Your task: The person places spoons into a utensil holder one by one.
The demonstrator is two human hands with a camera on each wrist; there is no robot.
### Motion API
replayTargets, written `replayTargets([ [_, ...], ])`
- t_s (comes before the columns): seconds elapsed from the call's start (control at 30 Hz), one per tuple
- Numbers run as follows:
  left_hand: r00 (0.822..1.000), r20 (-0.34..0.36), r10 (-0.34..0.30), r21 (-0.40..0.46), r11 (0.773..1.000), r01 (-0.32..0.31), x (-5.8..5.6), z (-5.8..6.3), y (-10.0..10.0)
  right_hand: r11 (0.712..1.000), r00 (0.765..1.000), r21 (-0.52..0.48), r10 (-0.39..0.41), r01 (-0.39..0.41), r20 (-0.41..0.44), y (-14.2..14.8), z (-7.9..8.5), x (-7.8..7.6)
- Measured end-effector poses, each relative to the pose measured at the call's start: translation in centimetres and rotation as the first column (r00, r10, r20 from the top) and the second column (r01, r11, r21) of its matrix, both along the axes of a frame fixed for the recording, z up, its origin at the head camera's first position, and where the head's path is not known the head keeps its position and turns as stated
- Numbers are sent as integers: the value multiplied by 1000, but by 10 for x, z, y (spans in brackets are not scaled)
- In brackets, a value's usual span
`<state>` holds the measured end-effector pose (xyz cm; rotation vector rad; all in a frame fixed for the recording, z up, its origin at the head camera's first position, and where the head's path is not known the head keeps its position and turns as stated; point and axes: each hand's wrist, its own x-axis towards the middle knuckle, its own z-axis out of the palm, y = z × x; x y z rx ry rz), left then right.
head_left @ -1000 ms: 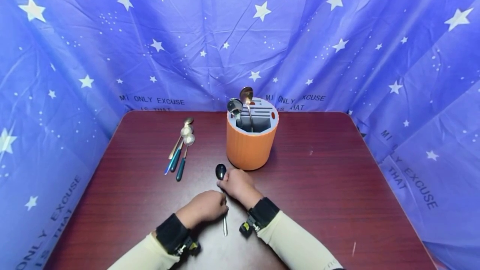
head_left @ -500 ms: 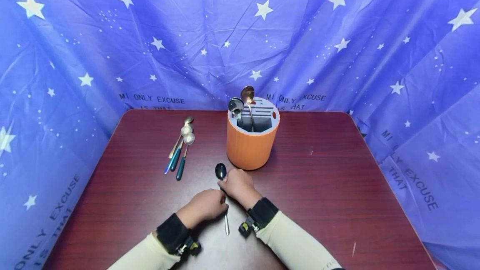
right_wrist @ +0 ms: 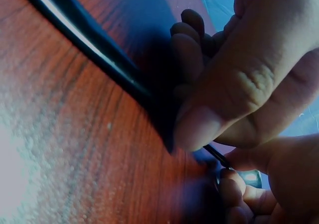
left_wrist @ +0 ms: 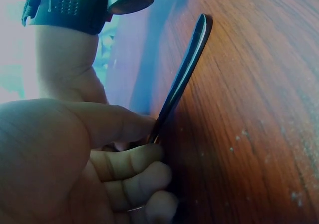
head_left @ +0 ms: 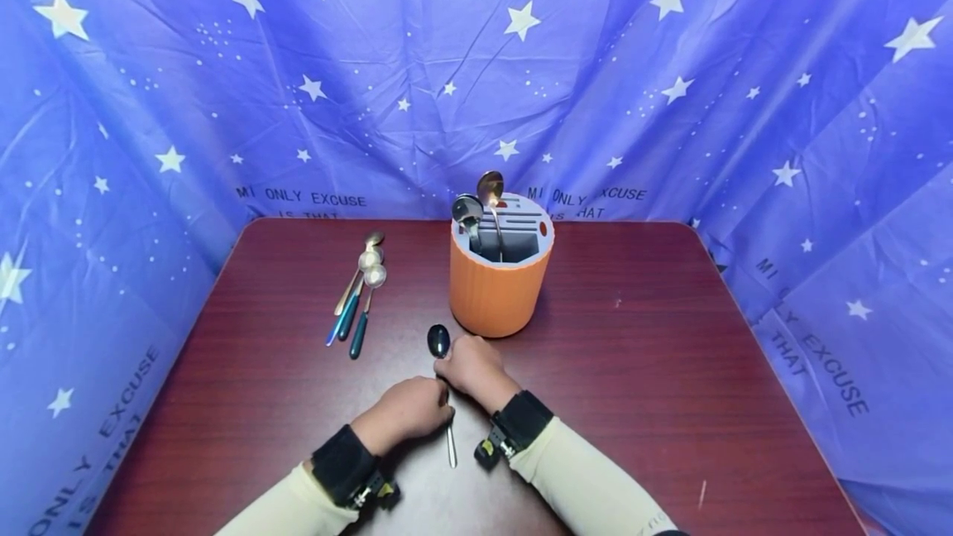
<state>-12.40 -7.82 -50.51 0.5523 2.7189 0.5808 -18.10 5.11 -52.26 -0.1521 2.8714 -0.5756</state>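
On the table, side edges well apart from your grips, the orange holder stands with room to its right, just beyond your right hand, nearer it than your left hand, both pinching the dark spoon, whose handle points back toward you.

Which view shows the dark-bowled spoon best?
The head view: it shows both ends of the spoon from above, only its middle hidden. Each wrist view is closer but shows only part.

The sleeves are cream; wristbands wide, black; black cameras bear yellow patches.
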Motion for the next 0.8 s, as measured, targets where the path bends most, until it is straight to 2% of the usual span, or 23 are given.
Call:
replayTargets([
  [0.33,1000,11,-14,31,999,13,0,0,-2,998,1000,-63,-2,1,-8,3,-2,-1],
  [0.6,999,47,-15,58,998,12,-3,0,-3,977,999,-209,-36,38,14,7,-4,-1],
  [0.7,997,79,-4,100,995,-4,-4,1,-4,942,999,-333,-34,38,19,9,-6,-2],
  [0.8,994,109,3,148,989,-19,-5,1,-5,866,996,-496,-23,63,86,11,-7,-2],
])
